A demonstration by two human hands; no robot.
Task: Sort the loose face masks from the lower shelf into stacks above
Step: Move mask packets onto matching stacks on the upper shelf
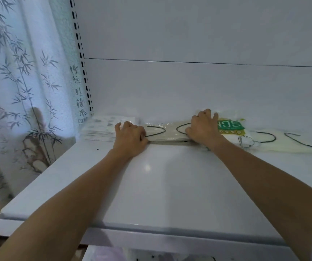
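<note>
Gripping the middle mask stack (168,131) at both ends, at the back of the upper shelf (151,185).

Clasps its left end with the left hand (130,138), fingers curled on top and thumb at the front edge; clasps its right end with the right hand (204,129), fingers bent over the top, touching the green N95 packet (230,127). Lies between a white stack (100,129) and that packet.

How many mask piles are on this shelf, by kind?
White printed stack, far left: 1
Cream black-loop piles: 2 (middle stack, right pile)
Green N95 pack: 1
Total: 4
</note>
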